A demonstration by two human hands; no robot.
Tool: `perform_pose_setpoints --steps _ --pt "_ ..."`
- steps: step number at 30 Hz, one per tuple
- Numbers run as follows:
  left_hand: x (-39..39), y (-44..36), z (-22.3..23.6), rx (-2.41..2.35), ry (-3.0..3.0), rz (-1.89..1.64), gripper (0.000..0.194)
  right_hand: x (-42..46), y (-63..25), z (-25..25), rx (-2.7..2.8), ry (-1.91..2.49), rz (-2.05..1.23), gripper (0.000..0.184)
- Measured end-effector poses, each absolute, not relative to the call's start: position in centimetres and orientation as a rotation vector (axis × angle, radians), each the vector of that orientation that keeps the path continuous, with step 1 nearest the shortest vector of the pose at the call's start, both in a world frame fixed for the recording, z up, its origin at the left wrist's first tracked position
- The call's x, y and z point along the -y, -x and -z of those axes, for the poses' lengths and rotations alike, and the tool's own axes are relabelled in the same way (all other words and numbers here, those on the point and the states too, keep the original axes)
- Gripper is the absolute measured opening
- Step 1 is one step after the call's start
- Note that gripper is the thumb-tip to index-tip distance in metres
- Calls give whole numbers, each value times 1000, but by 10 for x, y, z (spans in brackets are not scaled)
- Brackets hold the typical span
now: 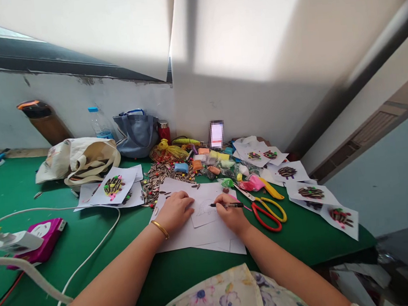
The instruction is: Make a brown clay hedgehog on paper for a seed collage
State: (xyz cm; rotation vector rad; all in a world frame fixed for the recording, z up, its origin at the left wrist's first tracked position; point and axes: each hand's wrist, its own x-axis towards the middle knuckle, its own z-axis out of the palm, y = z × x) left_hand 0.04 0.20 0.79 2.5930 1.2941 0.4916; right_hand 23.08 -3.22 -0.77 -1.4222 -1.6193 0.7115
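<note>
1. Magenta case (pixel 37 241), far left, on the green table (pixel 90 228), with a white cable looping beside it; green surface shows between case and left hand.
2. Canvas tote bag (pixel 84 157), rear left, slumped against the wall.
3. Seed-decorated sheet (pixel 114 186): striped sunflower seeds and coloured dots, apparently complete.
4. Loose sunflower seeds (pixel 158 178), heaped just behind the work.
5. Left hand (pixel 175 212): grip open, palm down, pinning the paper; gold bangle (pixel 159 229) at the wrist.
6. Paper sheet (pixel 208 204), under both hands: faint line drawing only, no seeds attached.
7. Right hand (pixel 232 214): grip closed on a black pen (pixel 234 205), tip at the sheet.
8. Red-and-yellow scissors (pixel 269 216), just right of the hand.
9. Further seed-decorated sheets (pixel 339 217), far right, some overhanging the table's front edge.
</note>
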Motion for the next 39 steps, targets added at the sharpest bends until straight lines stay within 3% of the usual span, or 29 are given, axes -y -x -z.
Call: perform_pose_setpoints --steps 39 --pt "-2 0 -7 -1293 -2593 -501 27 28 -229 14 1636 1492 -698 13"
